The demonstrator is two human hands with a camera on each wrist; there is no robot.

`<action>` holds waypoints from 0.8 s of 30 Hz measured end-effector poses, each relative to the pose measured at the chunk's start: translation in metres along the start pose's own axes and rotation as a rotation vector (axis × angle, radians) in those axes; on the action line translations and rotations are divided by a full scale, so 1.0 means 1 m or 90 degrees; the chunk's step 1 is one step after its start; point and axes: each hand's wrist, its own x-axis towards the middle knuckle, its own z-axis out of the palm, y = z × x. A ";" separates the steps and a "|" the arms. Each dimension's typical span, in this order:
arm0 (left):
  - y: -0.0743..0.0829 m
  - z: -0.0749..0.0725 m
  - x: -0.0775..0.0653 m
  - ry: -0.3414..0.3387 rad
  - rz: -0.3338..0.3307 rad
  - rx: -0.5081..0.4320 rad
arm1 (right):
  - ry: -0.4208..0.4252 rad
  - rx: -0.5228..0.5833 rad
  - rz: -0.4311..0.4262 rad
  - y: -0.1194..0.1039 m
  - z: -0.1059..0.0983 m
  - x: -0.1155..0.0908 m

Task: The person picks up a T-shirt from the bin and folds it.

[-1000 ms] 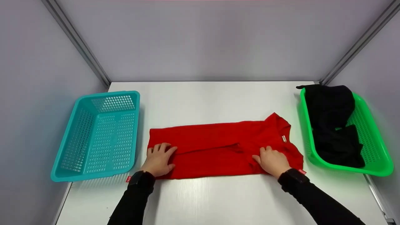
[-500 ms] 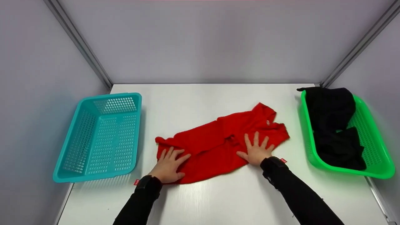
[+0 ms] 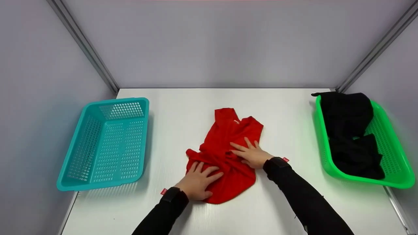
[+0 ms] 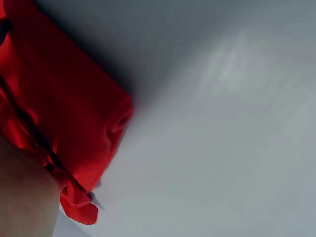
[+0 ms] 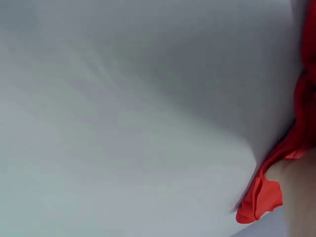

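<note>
A red short-sleeved shirt (image 3: 225, 130) lies folded and rumpled in the middle of the white table, its collar end pointing away from me. My left hand (image 3: 197, 182) rests on its near left part with the fingers spread. On the right side of the cloth, my right hand (image 3: 249, 154) lies with fingers extended, pressing on it. Creases run between the two hands. In the left wrist view the folded edge of the shirt (image 4: 74, 98) shows beside part of the hand. Only a strip of the shirt (image 5: 301, 118) appears in the right wrist view.
A blue plastic basket (image 3: 143, 143) stands at the left of the table (image 3: 176, 111). At the right, a green basket (image 3: 396, 147) holds black cloth (image 3: 346, 114) that hangs over its rim. Grey panels (image 3: 222, 45) enclose the table at the back and sides.
The shirt has turned counterclockwise from lying sideways to pointing away from me, and has bunched up. Both hands moved toward the middle with it; the right hand's fingers spread out.
</note>
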 end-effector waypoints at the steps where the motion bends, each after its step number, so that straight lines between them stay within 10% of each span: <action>1: 0.003 0.000 0.001 -0.003 0.003 -0.003 | 0.011 -0.010 -0.008 0.002 0.000 0.003; 5: 0.008 0.002 0.005 0.026 0.054 -0.024 | 0.106 -0.117 0.033 0.007 0.003 0.014; 8: 0.011 0.005 0.009 0.060 0.112 -0.050 | 0.171 -0.164 0.180 0.006 0.003 0.019; 13: 0.016 0.011 0.015 0.026 0.121 -0.029 | 0.220 -0.085 0.350 0.003 -0.006 0.013; 24: 0.008 0.015 0.035 0.089 -0.089 0.039 | 0.289 -0.076 0.088 -0.046 0.002 -0.003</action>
